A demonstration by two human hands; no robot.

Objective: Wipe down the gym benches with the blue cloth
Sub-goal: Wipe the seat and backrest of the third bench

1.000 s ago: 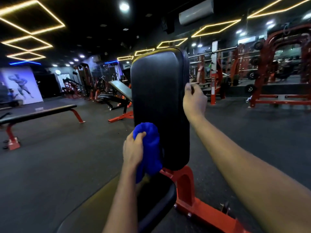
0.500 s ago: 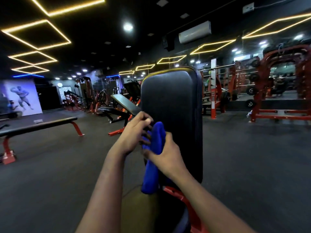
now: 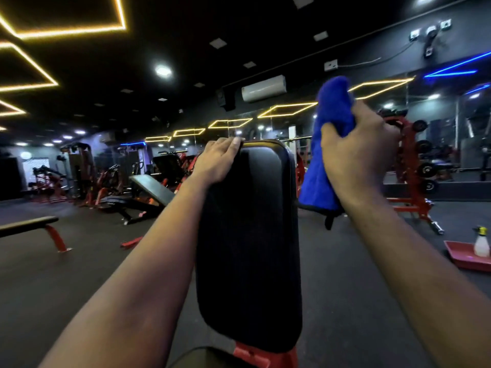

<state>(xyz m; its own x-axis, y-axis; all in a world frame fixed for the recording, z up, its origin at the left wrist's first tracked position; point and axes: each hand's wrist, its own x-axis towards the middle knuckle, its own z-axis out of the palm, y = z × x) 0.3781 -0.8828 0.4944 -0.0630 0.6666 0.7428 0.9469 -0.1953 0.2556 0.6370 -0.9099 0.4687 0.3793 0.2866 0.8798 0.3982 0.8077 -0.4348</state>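
Cloth raised in R hand; L hand prob. grips backrest.

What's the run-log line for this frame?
left hand: grips top corner of black padded bench backrest | right hand: holds blue plush cloth raised, off pad | white spray bottle: in red tray, floor right

- Red plastic tray: on the floor, far right.
- White spray bottle, yellow nozzle: upright in the tray.
- Red weight rack with black plates: right background.
- Wall air conditioner.
- Yellow ceiling light outlines.
- Blue light strip.
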